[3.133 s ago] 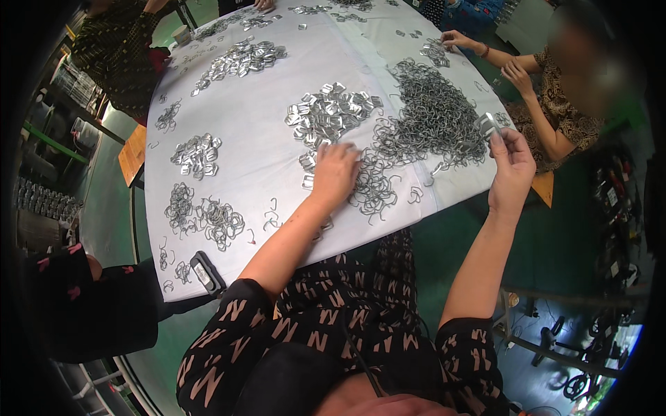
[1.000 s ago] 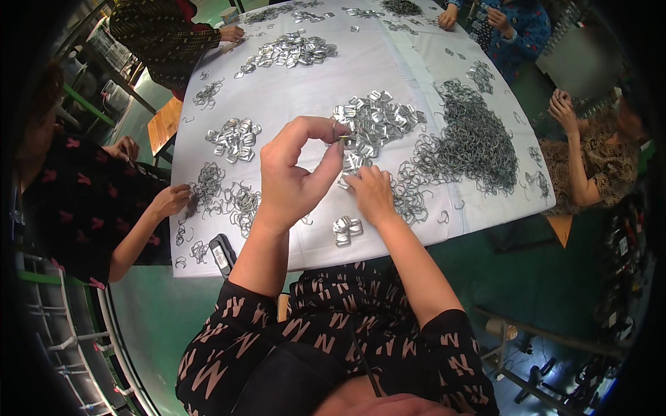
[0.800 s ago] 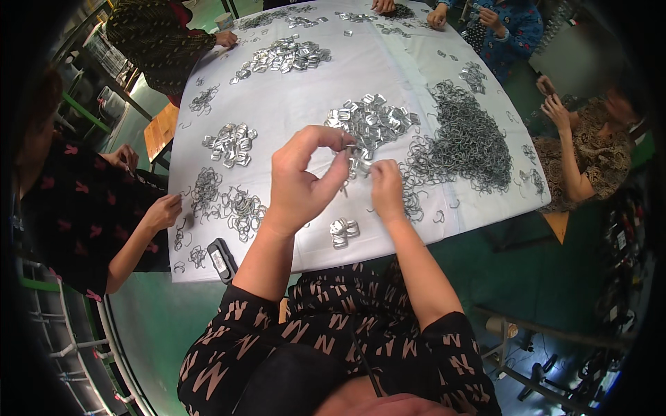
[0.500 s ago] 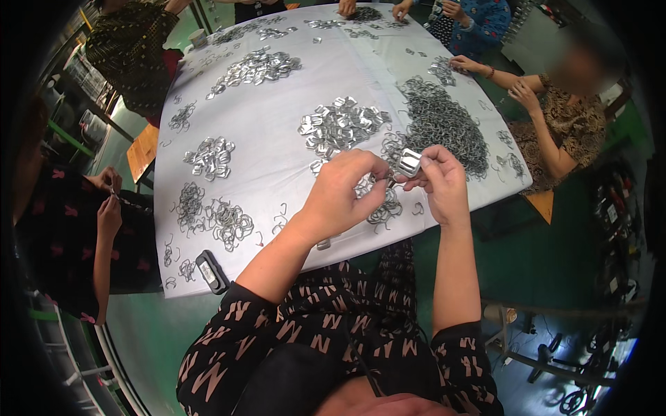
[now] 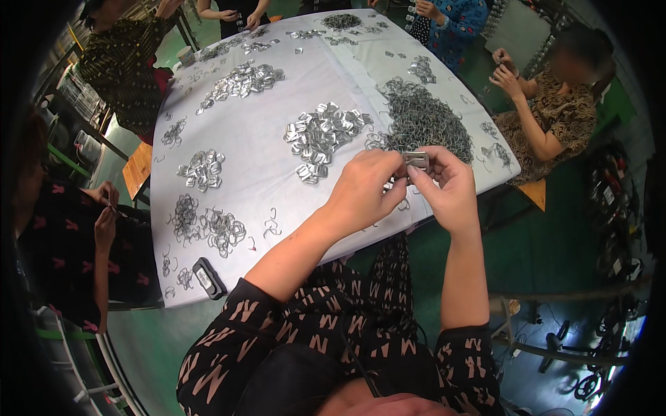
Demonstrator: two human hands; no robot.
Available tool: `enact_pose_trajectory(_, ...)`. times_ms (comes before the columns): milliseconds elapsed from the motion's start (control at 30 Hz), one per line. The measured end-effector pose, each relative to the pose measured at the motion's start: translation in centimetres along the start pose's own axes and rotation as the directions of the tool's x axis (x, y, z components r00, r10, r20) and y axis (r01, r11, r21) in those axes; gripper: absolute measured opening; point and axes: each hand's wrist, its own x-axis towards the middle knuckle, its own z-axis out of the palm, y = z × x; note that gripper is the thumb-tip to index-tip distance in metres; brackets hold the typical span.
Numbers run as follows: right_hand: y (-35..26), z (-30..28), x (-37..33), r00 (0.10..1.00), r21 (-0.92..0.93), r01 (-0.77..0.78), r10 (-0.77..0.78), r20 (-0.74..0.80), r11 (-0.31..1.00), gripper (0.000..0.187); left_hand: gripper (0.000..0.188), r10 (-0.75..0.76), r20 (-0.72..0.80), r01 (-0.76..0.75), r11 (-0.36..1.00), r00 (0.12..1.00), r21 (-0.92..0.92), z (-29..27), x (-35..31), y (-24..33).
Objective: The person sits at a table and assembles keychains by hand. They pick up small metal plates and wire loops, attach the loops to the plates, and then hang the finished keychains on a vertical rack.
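Pinching buckle [image 5: 417, 159] in right hand [image 5: 449, 191] in front of hook pile [image 5: 427, 118], with left hand [image 5: 364, 188] curled beside buckle, unable to tell left grip's contents.

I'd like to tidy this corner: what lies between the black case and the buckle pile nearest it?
In the head view, two hook piles, side by side, lie between the black case and that buckle pile.

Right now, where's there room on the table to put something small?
Bare white cloth lies between the middle buckle pile and the left buckle pile. It's crowded beyond the right hand, where the big hook heap lies, and at the lower left, around two hook piles.
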Motion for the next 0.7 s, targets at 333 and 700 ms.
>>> enact_pose_trajectory(333,-1.8,-1.3,-3.8,0.991,-0.312,0.033,-0.072,-0.115,0.949,0.012,0.017,-0.069,-0.017,0.064,0.978,0.997,-0.197,2.9,-2.0,1.9)
enact_pose_trajectory(700,1.5,-3.5,-10.3,0.995,-0.255,-0.077,0.059,-0.080,0.964,0.014,0.027,-0.175,0.210,0.238,0.916,0.962,-0.323,4.6,-8.2,-0.9)
